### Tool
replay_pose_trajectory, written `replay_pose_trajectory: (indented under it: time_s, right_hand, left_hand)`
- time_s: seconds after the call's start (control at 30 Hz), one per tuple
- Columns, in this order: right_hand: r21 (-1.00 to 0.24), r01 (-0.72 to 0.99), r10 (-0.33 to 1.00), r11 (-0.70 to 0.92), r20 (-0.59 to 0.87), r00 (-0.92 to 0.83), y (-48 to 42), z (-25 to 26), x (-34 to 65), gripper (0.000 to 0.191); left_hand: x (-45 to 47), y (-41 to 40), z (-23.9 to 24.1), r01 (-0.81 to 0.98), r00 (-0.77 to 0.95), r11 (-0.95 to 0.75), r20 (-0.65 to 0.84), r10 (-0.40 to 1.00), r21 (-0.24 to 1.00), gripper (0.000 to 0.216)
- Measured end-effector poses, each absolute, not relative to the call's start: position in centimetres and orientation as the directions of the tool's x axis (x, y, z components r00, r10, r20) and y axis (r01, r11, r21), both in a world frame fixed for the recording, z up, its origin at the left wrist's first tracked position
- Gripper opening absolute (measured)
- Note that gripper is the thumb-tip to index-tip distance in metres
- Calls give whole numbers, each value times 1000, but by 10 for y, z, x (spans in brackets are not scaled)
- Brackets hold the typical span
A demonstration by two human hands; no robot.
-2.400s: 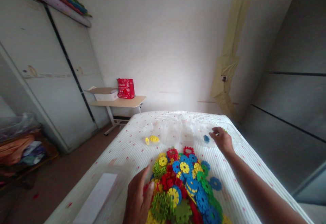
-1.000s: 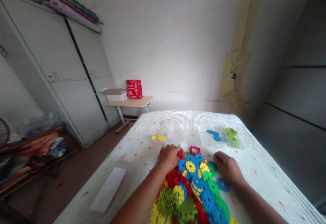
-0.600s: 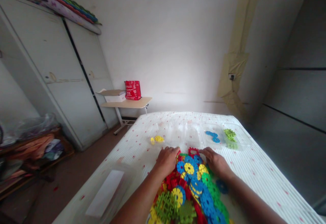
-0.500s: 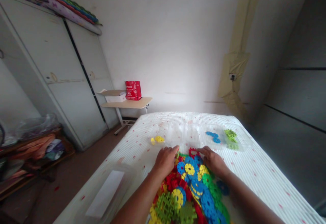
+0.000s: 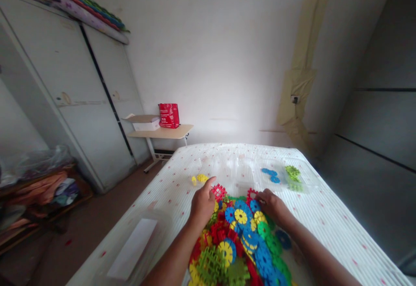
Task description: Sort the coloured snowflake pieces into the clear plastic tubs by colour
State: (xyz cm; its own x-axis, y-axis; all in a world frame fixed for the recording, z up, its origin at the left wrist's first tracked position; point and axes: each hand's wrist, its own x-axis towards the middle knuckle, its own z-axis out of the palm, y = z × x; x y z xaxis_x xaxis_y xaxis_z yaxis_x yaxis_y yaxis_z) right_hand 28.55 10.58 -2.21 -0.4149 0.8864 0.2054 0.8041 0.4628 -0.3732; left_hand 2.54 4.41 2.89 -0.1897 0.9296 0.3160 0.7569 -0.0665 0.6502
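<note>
My left hand [image 5: 201, 201] is at the far left side of the pile, thumb raised, its fingers closed on the edge of a red square notched building piece [image 5: 219, 191]. Across from it, my right hand [image 5: 273, 204] pinches another red notched building piece [image 5: 251, 195] with an opening in its middle. Below both hands spreads a heap of plastic building pieces: blue slotted discs [image 5: 264, 258], yellow discs [image 5: 241, 216], green discs [image 5: 272, 240] and light green square pieces [image 5: 210, 263]. My forearms cover both sides of the heap.
Clear plastic trays behind the heap hold yellow pieces [image 5: 202, 177], blue discs [image 5: 271, 175] and light green pieces [image 5: 293, 173]. On the left lies a clear lid with a white label [image 5: 133, 249]. A side table [image 5: 177, 131] bears a red bag [image 5: 169, 115] and a white box [image 5: 146, 123].
My left hand has shifted left and turned, and a red square piece now shows at its fingers. My right hand has moved slightly, still with its red piece.
</note>
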Motion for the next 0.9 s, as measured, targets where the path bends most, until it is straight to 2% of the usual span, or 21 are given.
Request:
replay_pose_trajectory:
  time_s: [0.13,0.23,0.33,0.43,0.6,0.73,0.9]
  right_hand:
    - [-457,709,842,537,334,-423,98,-20,293,23]
    - [-505,652,823,566,389,-413,90,-12,297,23]
    - [-552,590,808,589,391,-441,81,-4,299,20]
    - [-648,538,833,539,316,-454,75,3,300,18]
    - [-803,464,842,374,85,-532,65,20,303,19]
    - [-797,480,800,367,6,-600,58,33,305,23]
    - [-693,606,821,391,-35,-570,55,35,301,26]
  left_hand:
    - [25,39,30,458,-274,-54,199,941,887,48]
    - [27,28,33,282,-287,-45,129,949,958,49]
    - [31,14,35,209,-296,-44,106,949,977,49]
    - [36,1,35,184,-305,-52,108,946,982,49]
    - [39,-7,26,126,-322,-43,82,943,991,50]
    - [38,-7,17,85,-337,-33,60,940,996,49]
    - [37,-5,10,79,-334,-49,73,940,996,46]
